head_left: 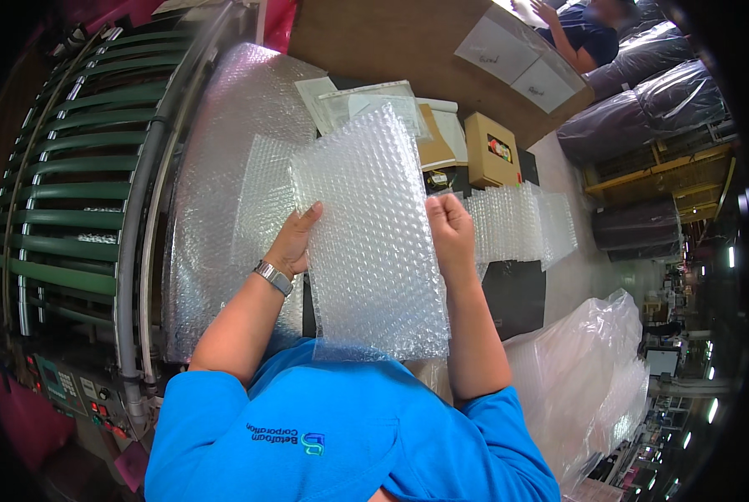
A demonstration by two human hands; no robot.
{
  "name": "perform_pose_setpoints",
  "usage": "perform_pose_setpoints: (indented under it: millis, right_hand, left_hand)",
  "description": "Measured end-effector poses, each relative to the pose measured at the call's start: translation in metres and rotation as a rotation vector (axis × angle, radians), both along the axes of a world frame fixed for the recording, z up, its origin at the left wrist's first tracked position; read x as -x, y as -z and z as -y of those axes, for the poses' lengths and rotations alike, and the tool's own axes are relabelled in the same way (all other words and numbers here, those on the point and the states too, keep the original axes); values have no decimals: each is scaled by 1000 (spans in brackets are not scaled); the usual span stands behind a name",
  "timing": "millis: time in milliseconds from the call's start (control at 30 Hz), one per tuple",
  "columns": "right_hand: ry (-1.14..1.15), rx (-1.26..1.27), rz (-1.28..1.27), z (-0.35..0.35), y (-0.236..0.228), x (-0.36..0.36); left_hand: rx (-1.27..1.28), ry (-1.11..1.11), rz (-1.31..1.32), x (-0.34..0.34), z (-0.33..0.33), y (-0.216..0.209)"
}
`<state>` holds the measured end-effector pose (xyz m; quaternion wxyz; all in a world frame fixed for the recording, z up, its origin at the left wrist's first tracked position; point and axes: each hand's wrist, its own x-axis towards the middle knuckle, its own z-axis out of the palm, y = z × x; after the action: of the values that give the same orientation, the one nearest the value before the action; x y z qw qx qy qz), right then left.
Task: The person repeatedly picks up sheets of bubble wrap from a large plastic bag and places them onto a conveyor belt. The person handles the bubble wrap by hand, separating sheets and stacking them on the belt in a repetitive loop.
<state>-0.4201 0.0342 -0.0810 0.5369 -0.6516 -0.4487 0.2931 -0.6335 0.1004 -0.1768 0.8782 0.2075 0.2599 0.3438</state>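
A clear bubble wrap sheet point(370, 243) hangs upright in front of me, held by its two side edges. My left hand point(293, 238), with a metal watch on the wrist, grips its left edge, thumb lying on the front. On the opposite edge my right hand point(451, 224) is closed in a fist, its fingertips hidden. Behind the sheet, a larger spread of bubble wrap point(215, 159) covers the table at the left. A flat bubble wrap stack point(508, 219) lies to the right, just beyond my right hand.
At the left stands a machine with green rollers point(73, 217) and a control panel point(69, 389). Papers point(366, 100) and a tan box point(490, 151) sit at the back of the table. Plastic bags point(579, 360) lie at the right. Another person point(584, 38) is beyond the wooden board point(374, 42).
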Motion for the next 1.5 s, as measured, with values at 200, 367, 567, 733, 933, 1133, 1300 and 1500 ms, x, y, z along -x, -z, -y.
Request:
perform_pose_setpoints:
  millis: [200, 367, 567, 733, 933, 1133, 1300, 1500]
  right_hand:
    - [114, -1, -236, -10, -14, -27]
    - [-6, 38, 211, -13, 10, -12]
    - [272, -263, -602, -4, -10, -54]
    - [405, -304, -526, 23, -32, -73]
    - [256, -86, -626, 54, -4, -40]
    - [328, -273, -669, 60, 13, -54]
    - [399, -312, -575, 96, -15, -69]
    - [309, -175, -112, 121, -30, -53]
  left_hand:
    - [-68, -24, 20, 2, 3, 2]
    - [-107, -73, -15, -3, 5, -5]
    - [44, -310, -114, -17, -9, -35]
    - [167, -410, -2, -28, -29, -13]
    - [148, -444, -34, -37, -19, -8]
    - [54, -412, 96, -36, 4, -9]
    - [-10, -350, 227, -22, 7, -4]
    - [-61, -218, 259, -19, 28, -1]
